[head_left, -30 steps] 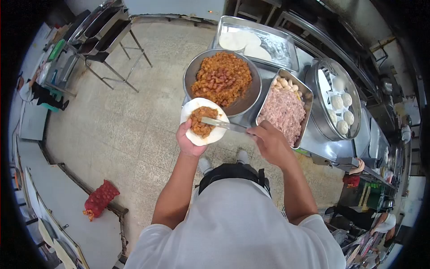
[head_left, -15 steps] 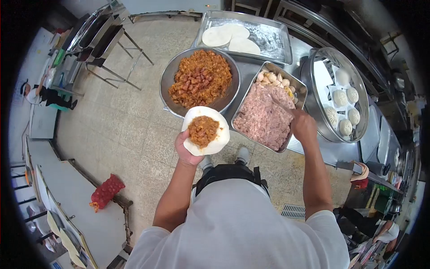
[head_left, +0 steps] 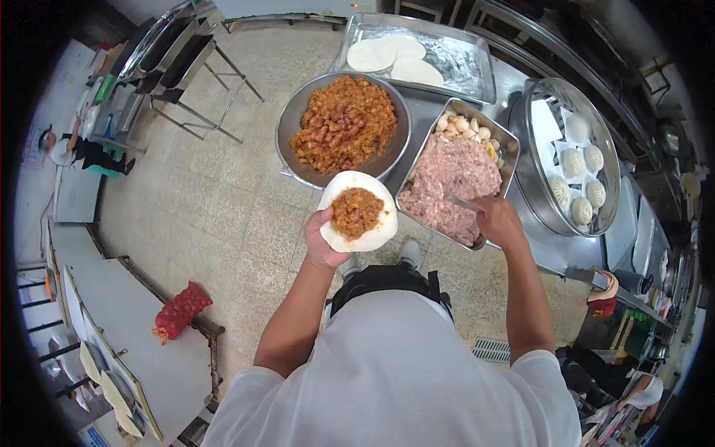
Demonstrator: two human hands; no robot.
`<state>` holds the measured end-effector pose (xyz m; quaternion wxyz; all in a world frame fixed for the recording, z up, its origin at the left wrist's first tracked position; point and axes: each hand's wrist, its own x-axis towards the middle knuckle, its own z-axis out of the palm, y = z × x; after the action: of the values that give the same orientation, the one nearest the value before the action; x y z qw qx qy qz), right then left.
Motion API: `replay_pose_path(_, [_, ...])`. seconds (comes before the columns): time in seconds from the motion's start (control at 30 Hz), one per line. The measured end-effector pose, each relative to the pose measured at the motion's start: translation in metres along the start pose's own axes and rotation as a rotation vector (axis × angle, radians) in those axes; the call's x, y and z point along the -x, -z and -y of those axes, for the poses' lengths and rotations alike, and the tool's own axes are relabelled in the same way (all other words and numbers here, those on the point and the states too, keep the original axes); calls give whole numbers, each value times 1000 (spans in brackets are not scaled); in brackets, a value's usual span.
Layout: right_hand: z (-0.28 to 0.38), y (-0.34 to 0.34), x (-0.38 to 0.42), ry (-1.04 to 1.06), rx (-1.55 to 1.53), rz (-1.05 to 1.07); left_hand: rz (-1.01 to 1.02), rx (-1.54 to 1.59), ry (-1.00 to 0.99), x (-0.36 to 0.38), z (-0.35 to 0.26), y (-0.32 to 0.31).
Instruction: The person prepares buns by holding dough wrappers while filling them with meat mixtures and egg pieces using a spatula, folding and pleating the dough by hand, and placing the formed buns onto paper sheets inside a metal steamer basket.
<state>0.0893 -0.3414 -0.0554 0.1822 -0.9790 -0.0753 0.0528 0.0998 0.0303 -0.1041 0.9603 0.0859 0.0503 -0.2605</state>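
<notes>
My left hand (head_left: 325, 240) holds a round white dough wrapper (head_left: 368, 231) flat on its palm, with a mound of brown-orange filling (head_left: 357, 211) in its middle. My right hand (head_left: 498, 222) grips a flat metal spatula (head_left: 462, 203) whose blade lies in the pink minced meat (head_left: 450, 179) of a rectangular steel tray (head_left: 509, 143). Pale garlic cloves (head_left: 465, 126) lie at the far end of that tray. Just beyond the wrapper stands a round steel bowl (head_left: 287, 134) full of the same brown filling.
A floured tray (head_left: 462, 67) at the back holds three flat dough rounds (head_left: 393, 59). On the right a steamer basket (head_left: 538, 186) contains several pleated buns (head_left: 581, 182). A metal rack (head_left: 179, 67) stands on the tiled floor at left; a red mesh sack (head_left: 182, 311) lies lower left.
The spatula left the filling on the wrapper and swung right into the minced meat tray. It now rests nearer the tray's front. The left hand kept the filled wrapper.
</notes>
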Motion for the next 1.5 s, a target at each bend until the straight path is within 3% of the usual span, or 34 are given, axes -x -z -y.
replay_pose_path(0.37, [36,-6,24,-96,-50,72,-23,-19,74,-5,-9,-5])
replay_pose_path(0.47, [37,-6,38,-120,-199,64,-31,-35,61,-8,-7,-4])
replay_pose_path(0.53, [37,-7,51,-224,-423,-21,-22,-41,84,-12,-6,-1])
replay_pose_path(0.63, [47,7,68,-314,-385,-140,-25,-63,119,-20,3,-8])
replay_pose_path(0.67, [54,13,73,-314,-384,-141,-36,-79,133,-24,8,-12])
replay_pose_path(0.73, [73,24,81,-189,-370,-370,-23,-54,172,-33,18,-19])
replay_pose_path(0.87, [103,34,86,-182,-311,-408,36,-24,266,-48,43,-34])
replay_pose_path(0.93, [115,26,83,-55,-320,-571,62,-18,299,-53,54,-44])
replay_pose_path(1.2, [111,8,89,-63,-228,-502,66,-14,322,-62,65,-52])
replay_pose_path(1.37, [114,54,91,-42,-82,-406,52,-72,221,-61,61,-35])
replay_pose_path(1.5, [118,64,98,-101,-232,-467,6,50,68,-59,53,-41])
